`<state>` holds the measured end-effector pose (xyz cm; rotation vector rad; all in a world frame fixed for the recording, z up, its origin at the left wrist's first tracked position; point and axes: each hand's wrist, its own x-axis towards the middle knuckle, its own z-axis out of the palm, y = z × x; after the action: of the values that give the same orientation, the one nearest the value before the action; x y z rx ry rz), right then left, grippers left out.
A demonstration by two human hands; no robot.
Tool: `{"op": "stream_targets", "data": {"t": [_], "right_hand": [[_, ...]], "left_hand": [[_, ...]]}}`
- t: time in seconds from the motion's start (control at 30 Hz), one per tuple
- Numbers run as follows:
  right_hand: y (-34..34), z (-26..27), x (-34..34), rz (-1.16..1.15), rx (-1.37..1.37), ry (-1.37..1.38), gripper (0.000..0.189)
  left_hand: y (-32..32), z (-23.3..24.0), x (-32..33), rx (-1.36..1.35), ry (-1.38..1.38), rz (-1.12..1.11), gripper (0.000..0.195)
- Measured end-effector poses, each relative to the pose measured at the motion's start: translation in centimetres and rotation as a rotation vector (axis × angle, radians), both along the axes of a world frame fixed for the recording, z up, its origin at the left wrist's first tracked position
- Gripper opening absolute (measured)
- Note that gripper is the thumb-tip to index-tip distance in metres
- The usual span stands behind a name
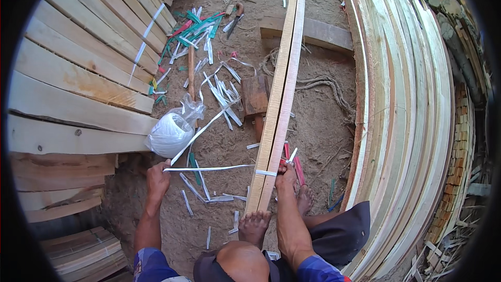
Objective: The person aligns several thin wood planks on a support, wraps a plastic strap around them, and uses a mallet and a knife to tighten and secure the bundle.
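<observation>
Long wooden strips [273,125] lie side by side, their near end by my bare foot. White plastic strapping [265,172] crosses them close to that end. My left hand [158,176] is closed on the same strapping [211,169], held out to the left of the strips; a length also runs up and right from it. My right hand [285,174] is at the strips' right edge, with a white strap end and something red at its fingers. A roll of white strapping in a clear plastic bag [171,134] sits above my left hand.
Stacked boards [86,90] stand at the left and long stacked strips [403,105] at the right. A wooden mallet [255,96], a rope [328,82], a wood block [325,33], a curved-handled knife [236,17] and strap scraps [221,100] lie on the dirt ground.
</observation>
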<state>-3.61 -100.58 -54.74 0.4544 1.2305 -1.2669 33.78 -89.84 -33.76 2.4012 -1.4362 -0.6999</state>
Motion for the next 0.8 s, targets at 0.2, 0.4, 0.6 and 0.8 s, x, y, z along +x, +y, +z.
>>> {"op": "stream_targets", "data": {"t": [0.2, 0.4, 0.6, 0.8], "right_hand": [[-0.6, -1.2, -1.1, 0.174, -0.007, 0.128, 0.021], [-0.7, 2.0, -0.7, 0.445, -0.012, 0.338, 0.019], [2.7, 6.3, -4.6, 0.631, -0.174, 0.497, 0.018], [1.8, 23.0, -1.2, 1.43, -0.613, 1.36, 0.018]], "left_hand": [[-2.0, 3.1, -9.2, -0.54, 1.449, 0.839, 0.06], [-3.7, 0.2, -9.1, -0.639, 1.413, 0.499, 0.059], [-7.2, -5.5, -13.2, -0.437, 1.394, 0.417, 0.058], [-6.6, -9.9, -25.4, -0.384, 1.316, 0.082, 0.058]]}}
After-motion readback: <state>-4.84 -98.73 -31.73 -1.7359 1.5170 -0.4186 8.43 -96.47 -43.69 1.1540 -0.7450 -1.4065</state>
